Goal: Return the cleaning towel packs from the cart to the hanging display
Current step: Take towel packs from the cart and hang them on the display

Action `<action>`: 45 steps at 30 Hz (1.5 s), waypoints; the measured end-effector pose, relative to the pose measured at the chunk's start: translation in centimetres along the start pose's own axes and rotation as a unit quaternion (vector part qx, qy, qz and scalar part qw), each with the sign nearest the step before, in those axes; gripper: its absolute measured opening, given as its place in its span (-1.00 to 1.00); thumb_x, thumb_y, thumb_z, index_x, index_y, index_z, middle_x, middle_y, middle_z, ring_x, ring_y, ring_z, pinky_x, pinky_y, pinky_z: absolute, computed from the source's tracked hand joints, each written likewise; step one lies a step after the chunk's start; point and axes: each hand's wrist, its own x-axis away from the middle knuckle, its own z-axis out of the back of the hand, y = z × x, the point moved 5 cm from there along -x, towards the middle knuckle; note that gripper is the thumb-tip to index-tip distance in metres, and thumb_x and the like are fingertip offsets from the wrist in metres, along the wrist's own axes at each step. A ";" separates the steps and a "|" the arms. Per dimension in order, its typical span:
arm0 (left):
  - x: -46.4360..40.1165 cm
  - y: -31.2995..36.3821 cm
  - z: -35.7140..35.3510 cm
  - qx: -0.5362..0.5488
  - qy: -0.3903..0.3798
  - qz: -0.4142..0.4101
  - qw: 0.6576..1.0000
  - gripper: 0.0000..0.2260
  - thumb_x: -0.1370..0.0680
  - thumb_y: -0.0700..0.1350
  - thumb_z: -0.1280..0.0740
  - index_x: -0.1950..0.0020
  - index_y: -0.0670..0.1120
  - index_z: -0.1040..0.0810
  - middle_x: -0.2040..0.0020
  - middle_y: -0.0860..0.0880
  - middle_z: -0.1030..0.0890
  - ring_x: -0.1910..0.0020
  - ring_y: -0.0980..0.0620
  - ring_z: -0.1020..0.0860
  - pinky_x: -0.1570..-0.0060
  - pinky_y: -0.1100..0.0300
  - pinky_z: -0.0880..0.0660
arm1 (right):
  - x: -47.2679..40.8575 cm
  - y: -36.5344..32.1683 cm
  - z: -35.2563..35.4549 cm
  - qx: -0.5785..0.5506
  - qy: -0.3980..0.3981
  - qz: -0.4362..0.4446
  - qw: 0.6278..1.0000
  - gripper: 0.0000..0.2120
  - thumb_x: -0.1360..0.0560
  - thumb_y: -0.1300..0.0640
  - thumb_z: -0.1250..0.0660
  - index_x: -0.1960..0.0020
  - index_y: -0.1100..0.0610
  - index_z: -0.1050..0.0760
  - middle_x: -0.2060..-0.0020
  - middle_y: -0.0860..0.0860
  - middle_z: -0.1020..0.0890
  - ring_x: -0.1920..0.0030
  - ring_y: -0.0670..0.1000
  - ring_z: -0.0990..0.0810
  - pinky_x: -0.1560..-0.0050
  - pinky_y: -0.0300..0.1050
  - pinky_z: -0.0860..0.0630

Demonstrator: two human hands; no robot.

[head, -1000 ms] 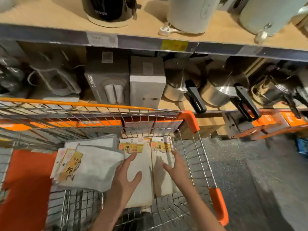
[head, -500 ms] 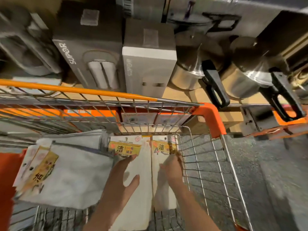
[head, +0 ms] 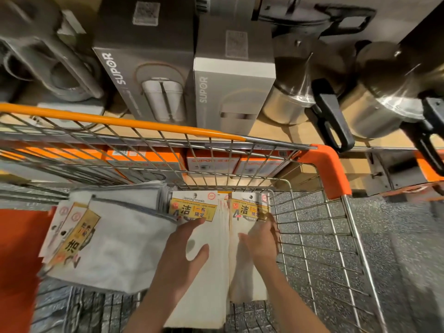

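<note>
Towel packs: two white packs (head: 206, 255) (head: 245, 272) are laid side by side in the cart (head: 334, 169), yellow labels toward its far end. The left hand (head: 182, 253) is spread flat on the left pack, fingers straight. The right hand (head: 262, 241) is laid at the right pack's edge, fingers relaxed, nothing gripped. Grey packs (head: 115, 241) are stacked to the left. Boxes (head: 151, 78) and kettles (head: 295, 97) are shelved beyond.

Both hands (head: 182, 255) bare, no gloves; forearms uncovered, no sleeves visible.
</note>
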 end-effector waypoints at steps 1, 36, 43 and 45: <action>0.0 0.1 0.0 0.001 0.000 -0.002 1.000 -0.56 -0.52 -0.18 -0.37 -0.15 0.35 -0.35 -0.23 0.34 -0.36 -0.30 0.24 -0.32 -0.23 0.35 -0.21 | 0.0 0.0 -0.1 -0.008 -0.001 -0.013 1.000 -0.36 -0.39 0.02 -0.47 -0.29 0.17 -0.19 -0.09 0.15 -0.58 -0.12 0.20 -0.58 -0.06 0.06 -0.51; 1.3 0.3 -0.2 0.008 0.023 -0.083 0.996 -0.55 -0.51 -0.30 -0.36 -0.22 0.16 -0.38 -0.20 0.20 -0.42 -0.23 0.30 -0.37 -0.12 0.59 -0.23 | 9.5 -7.7 11.3 -0.239 -0.078 0.232 0.940 -0.47 -0.45 0.53 -0.17 -0.28 0.07 -0.44 -0.27 -0.06 -0.44 -0.29 -0.08 -0.39 -0.18 -0.29 -0.43; 0.9 -3.6 0.4 0.013 0.024 0.008 1.000 -0.52 -0.53 -0.29 -0.34 -0.40 -0.02 -0.34 -0.27 0.11 -0.33 -0.25 0.18 -0.33 -0.04 0.58 -0.30 | 8.7 -8.3 3.5 -0.235 -0.106 0.138 0.956 -0.48 -0.46 0.50 -0.18 -0.34 0.11 -0.40 -0.34 0.04 -0.40 -0.28 -0.06 -0.36 -0.25 -0.18 -0.38; 0.8 -4.8 0.2 0.042 0.017 0.045 0.998 -0.52 -0.53 -0.33 -0.32 -0.40 -0.04 -0.34 -0.30 0.05 -0.32 -0.24 0.16 -0.34 0.03 0.62 -0.33 | 8.7 -8.2 2.3 -0.222 -0.099 0.126 0.962 -0.48 -0.49 0.47 -0.19 -0.36 0.08 -0.38 -0.32 0.05 -0.39 -0.22 -0.05 -0.40 -0.23 -0.14 -0.41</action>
